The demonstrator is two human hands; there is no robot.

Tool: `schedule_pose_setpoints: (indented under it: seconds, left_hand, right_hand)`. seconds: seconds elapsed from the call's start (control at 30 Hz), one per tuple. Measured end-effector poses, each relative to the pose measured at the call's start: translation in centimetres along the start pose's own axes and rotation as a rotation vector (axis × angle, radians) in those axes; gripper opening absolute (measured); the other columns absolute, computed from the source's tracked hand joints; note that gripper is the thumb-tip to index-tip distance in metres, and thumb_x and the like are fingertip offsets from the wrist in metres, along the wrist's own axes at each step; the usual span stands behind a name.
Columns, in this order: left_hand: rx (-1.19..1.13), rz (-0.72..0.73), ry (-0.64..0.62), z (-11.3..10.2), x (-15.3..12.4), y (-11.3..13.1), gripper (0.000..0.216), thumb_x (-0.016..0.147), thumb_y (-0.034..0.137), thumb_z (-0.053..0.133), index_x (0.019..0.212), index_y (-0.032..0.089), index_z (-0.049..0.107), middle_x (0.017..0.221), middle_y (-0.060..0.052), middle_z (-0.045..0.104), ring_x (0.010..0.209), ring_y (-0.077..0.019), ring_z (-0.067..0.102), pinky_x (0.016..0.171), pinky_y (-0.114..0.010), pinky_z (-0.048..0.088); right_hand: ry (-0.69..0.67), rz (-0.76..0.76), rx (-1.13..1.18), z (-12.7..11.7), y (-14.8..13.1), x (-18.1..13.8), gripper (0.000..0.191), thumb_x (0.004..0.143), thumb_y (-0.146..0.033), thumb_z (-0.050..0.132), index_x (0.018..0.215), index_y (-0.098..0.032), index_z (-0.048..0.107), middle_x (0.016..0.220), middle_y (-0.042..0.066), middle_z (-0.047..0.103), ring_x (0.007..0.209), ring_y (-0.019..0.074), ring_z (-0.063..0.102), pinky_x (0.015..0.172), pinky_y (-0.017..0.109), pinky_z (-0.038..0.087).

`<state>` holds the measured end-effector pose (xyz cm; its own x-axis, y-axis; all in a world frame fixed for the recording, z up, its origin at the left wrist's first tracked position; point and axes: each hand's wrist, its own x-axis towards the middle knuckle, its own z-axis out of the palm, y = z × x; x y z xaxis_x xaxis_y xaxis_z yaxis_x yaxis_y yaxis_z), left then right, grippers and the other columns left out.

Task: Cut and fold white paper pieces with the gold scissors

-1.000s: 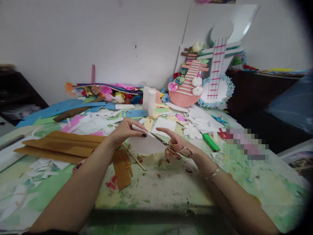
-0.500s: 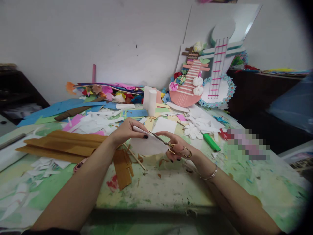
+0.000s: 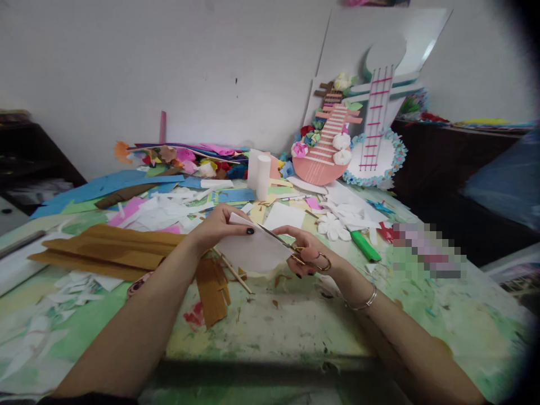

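Between thumb and fingers, my left hand [image 3: 221,225] pinches a sheet of white paper [image 3: 253,250] by its upper edge, above the table. My right hand [image 3: 306,250] has its fingers through the gold handles of a pair of scissors [image 3: 283,241]. The scissor blades point up and left, lying along the paper's upper right edge. Whether the blades are fully closed is hard to see. Below the paper lie a thin wooden stick [image 3: 236,271] and a piece of brown crepe paper [image 3: 212,295] with cut strips.
Folded brown paper [image 3: 109,250] lies at the left, white scraps [image 3: 78,292] before it. A white roll [image 3: 263,177] stands upright at the back. White paper petals [image 3: 333,226] and a green object [image 3: 365,246] lie right. Decorated paper instruments [image 3: 323,163] lean on the wall.
The white paper has turned slightly, showing more of its face and a rounder lower edge. Both hands stay almost in place, the scissors still at the paper's edge.
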<state>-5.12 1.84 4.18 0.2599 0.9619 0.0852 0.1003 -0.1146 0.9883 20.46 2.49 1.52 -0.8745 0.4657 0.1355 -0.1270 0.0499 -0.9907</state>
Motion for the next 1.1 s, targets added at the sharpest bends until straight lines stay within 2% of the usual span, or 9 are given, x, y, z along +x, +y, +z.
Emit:
schedule_pose_setpoints:
  seconds: [0.13,0.23,0.4,0.7,1.1]
  left_hand:
    - [0.016,0.024,-0.023,0.1,0.0,0.0,0.025,0.055,0.031,0.08,0.065,0.011,0.071,0.06,-0.003,0.064,0.05,-0.0104,0.056,0.044,-0.017,0.041]
    - [0.042,0.009,-0.021,0.1,0.0,0.0,0.026,0.055,0.032,0.08,0.067,0.01,0.071,0.06,-0.003,0.064,0.05,-0.0107,0.056,0.044,-0.018,0.042]
    - [0.062,-0.001,-0.034,0.3,0.0,0.0,0.026,0.056,0.032,0.079,0.068,0.01,0.072,0.06,-0.003,0.065,0.051,-0.0104,0.056,0.045,-0.017,0.043]
    - [0.069,0.022,-0.099,0.7,0.2,-0.5,0.019,0.059,0.028,0.079,0.071,0.014,0.074,0.062,-0.003,0.068,0.051,-0.0077,0.055,0.047,-0.015,0.043]
    - [0.132,0.04,-0.068,0.3,0.2,-0.5,0.023,0.059,0.031,0.078,0.073,0.013,0.074,0.066,-0.005,0.07,0.053,-0.0108,0.059,0.047,-0.017,0.045]
  right_hand:
    - [-0.005,0.006,0.002,0.2,0.0,0.0,0.087,0.066,-0.065,0.065,0.128,-0.013,0.035,0.049,-0.006,0.054,0.037,0.0058,0.04,0.035,0.014,0.027]
    - [-0.015,-0.022,0.042,0.1,0.6,0.0,0.084,0.069,-0.068,0.059,0.128,-0.014,0.034,0.049,-0.007,0.054,0.038,0.0059,0.042,0.038,0.015,0.03]
    - [-0.04,-0.028,0.047,-0.1,1.4,0.1,0.085,0.069,-0.071,0.057,0.129,-0.016,0.033,0.057,-0.003,0.06,0.037,0.0052,0.043,0.037,0.016,0.032]
    - [-0.032,-0.05,0.053,0.3,1.5,0.3,0.079,0.072,-0.07,0.054,0.128,-0.017,0.035,0.058,-0.002,0.061,0.038,0.0066,0.048,0.034,0.015,0.036]
    - [0.016,-0.026,0.042,0.6,1.0,0.3,0.084,0.067,-0.072,0.058,0.125,-0.016,0.036,0.054,-0.004,0.059,0.033,0.0044,0.04,0.031,0.013,0.028]
